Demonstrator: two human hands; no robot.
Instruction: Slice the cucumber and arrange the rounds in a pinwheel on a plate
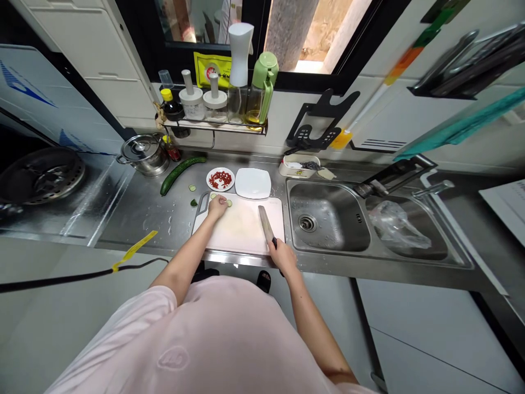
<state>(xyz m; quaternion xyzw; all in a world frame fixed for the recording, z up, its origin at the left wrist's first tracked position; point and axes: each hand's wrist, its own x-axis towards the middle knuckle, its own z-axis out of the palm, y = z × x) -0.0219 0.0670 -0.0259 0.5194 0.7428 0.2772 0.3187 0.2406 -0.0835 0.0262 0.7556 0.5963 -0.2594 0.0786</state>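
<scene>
Daylight enters through the window (311, 33), giving bright exposure. Glare marks the steel counter (135, 219). Wide-angle distortion bends the frame edges; shadows stay soft.

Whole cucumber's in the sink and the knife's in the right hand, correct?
No: the cucumber lies on the steel counter, not in the sink, as the head view shows. The knife is in the right hand, as you said.
</scene>
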